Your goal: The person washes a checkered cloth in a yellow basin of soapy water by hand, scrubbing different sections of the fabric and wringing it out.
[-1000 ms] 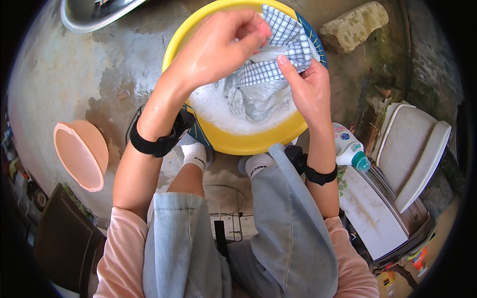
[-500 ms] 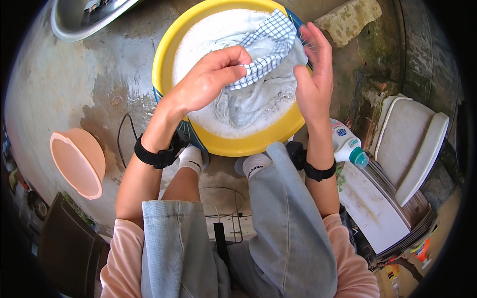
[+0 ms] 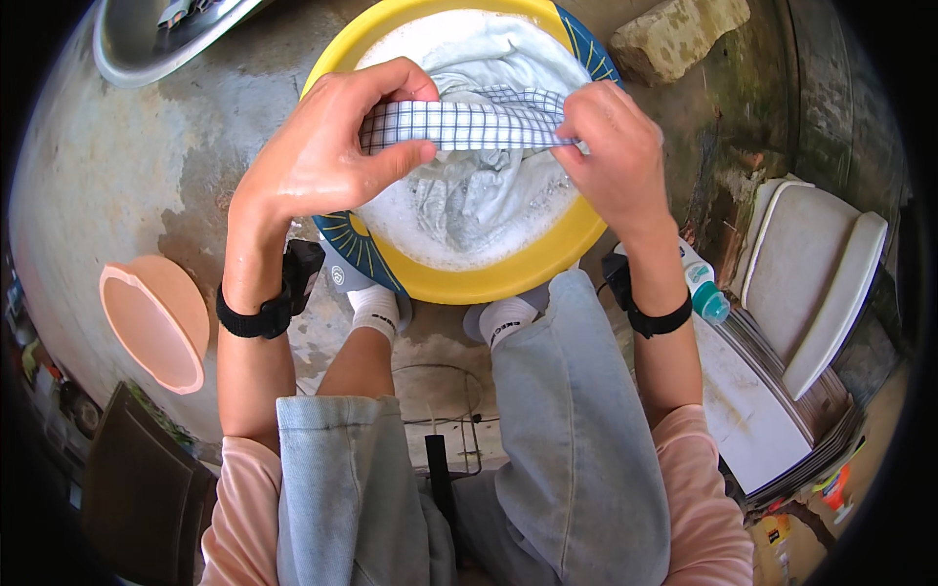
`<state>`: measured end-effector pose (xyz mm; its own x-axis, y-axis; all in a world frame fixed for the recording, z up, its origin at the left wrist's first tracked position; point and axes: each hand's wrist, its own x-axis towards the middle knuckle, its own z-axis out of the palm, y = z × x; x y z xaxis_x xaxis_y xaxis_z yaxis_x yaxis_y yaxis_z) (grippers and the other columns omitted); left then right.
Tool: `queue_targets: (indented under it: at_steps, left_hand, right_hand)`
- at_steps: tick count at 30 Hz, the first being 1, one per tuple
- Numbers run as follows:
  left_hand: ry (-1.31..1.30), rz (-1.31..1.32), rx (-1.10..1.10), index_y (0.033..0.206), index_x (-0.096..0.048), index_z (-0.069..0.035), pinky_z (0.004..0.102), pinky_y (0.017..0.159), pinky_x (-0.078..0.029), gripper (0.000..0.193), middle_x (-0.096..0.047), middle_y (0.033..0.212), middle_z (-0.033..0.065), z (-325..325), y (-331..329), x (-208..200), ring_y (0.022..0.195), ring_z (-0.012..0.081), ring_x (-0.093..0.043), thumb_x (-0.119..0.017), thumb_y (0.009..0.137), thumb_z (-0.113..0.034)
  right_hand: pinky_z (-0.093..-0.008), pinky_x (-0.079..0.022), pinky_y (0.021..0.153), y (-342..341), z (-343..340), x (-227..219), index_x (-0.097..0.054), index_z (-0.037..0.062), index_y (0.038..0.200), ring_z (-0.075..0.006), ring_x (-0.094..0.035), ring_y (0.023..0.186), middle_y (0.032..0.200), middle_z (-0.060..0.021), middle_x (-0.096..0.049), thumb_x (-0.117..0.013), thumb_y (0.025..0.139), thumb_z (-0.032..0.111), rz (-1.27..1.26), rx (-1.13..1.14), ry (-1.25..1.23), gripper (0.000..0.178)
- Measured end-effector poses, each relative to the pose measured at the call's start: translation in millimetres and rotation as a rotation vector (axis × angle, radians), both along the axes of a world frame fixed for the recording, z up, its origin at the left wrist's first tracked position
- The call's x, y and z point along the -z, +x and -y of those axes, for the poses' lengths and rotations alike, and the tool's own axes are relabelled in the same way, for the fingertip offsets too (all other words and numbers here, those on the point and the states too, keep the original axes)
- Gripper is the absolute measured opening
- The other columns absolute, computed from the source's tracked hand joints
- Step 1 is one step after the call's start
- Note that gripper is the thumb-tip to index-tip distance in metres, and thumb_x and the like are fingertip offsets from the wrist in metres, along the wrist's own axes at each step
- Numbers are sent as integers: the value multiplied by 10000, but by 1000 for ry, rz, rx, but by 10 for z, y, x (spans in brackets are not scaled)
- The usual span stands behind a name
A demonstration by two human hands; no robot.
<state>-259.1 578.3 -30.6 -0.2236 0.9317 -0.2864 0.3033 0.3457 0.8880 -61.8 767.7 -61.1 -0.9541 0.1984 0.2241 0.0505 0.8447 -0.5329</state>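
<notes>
A strip of blue-and-white checked cloth [image 3: 469, 123] stretches across the near side of my view, above the suds. Its left end runs into the crook of my left hand [image 3: 337, 146], where thumb and forefinger stand apart and the other fingers are hidden behind. At the right end, my right hand [image 3: 616, 151] pinches the edge between thumb and bent fingers. Below it, pale wet fabric [image 3: 489, 190] lies bunched in foamy water inside a round yellow basin [image 3: 469, 283] with dark blue patterned panels.
At left stands a peach plastic basin [image 3: 161, 322]; a metal basin [image 3: 161, 54] is at the far left. A stone block [image 3: 679, 39] lies beyond the yellow basin. On the right are a white bottle with a green cap [image 3: 710, 303] and a worn white seat-like piece [image 3: 811, 283].
My right hand has come in from the basin's right edge and taken hold of the checked cloth. My left hand has shifted left, and the cloth is now drawn out level between both hands.
</notes>
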Motion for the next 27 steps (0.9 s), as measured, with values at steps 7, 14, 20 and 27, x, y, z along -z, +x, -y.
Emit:
queue_targets:
  at_steps: [7,14,20,27]
  left_hand:
    - [97,-231,131,906,-590,-32,328,571,-413,222,-564,816,85,80,119,110,672,225,-520,-738,747,9]
    - [132,-210,144,917,-582,-37,343,589,-435,258,-563,799,97,161,178,19,689,262,-548,-740,723,27]
    - [28,-378,61,881,-552,-31,352,599,-449,259,-543,791,113,214,313,86,675,299,-545,-693,696,83]
    - [186,-232,157,876,-542,-22,355,587,-436,291,-533,795,109,85,160,39,669,294,-540,-662,656,126]
  right_hand:
    - [-396,-466,585,123,293,101,-509,74,811,-277,-575,744,744,-61,-532,-706,663,3,75,116,-48,256]
    - [-451,-474,589,123,20,570,-531,84,892,-359,-626,670,670,-134,-602,-625,708,-12,150,296,-7,228]
    - [-364,-485,702,121,89,258,-636,106,1135,-336,-629,764,816,-168,-619,-688,789,99,425,164,-327,349]
    - [-376,-371,1003,224,-167,188,-649,119,1188,-320,-445,1210,1256,-129,-487,-697,840,224,297,-201,-270,367]
